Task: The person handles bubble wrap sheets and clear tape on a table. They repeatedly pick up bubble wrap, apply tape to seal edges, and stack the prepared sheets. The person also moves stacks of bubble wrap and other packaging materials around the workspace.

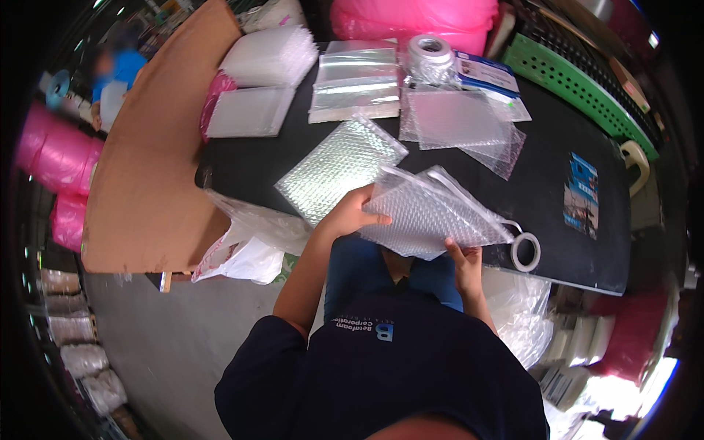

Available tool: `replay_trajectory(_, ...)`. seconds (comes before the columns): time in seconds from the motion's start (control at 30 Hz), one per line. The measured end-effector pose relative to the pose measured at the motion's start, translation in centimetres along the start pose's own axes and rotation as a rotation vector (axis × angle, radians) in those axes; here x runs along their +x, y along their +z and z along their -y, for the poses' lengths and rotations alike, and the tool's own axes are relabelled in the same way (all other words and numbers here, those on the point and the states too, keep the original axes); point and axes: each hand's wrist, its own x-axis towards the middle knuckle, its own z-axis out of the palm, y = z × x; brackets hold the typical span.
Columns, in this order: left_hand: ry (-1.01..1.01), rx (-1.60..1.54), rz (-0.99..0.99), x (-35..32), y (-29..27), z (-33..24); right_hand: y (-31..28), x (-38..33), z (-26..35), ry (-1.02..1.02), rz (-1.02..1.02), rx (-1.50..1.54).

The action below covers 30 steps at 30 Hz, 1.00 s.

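Observation:
In front of me, a clear bubble wrap pouch is held up at the table's near edge. My left hand grips its left side, thumb on top. At its lower right edge, my right hand pinches it between thumb and fingers. A silver bubble wrap sheet lies on the black table just beyond my left hand. To the right of the pouch rests a grey tape roll, with a pale strip reaching toward the pouch's corner. The fingers under the pouch are partly hidden.
White foam sheet stacks, silver foil packs, stacked tape rolls and more clear bubble pouches line the far side. A green perforated basket stands right. A brown cardboard panel rises left; beyond it is another person.

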Motion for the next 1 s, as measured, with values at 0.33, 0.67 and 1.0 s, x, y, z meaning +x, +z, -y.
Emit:
replay_trajectory(0.33, 0.014, -1.301, -0.602, -7.2, -6.4, 4.1, 13.4, 8.3, 3.2, -1.309, 0.205, -1.065)
replay_trajectory(0.67, -0.957, 0.379, -1.586, -0.1, -5.8, 9.9, 13.1, 13.2, -9.0, -0.586, 1.004, -1.353)
replay_trajectory(1.0, -0.159, -0.661, -0.865, -6.0, -5.4, 8.9, 8.1, 12.3, -7.3, -0.504, 0.762, -0.879)
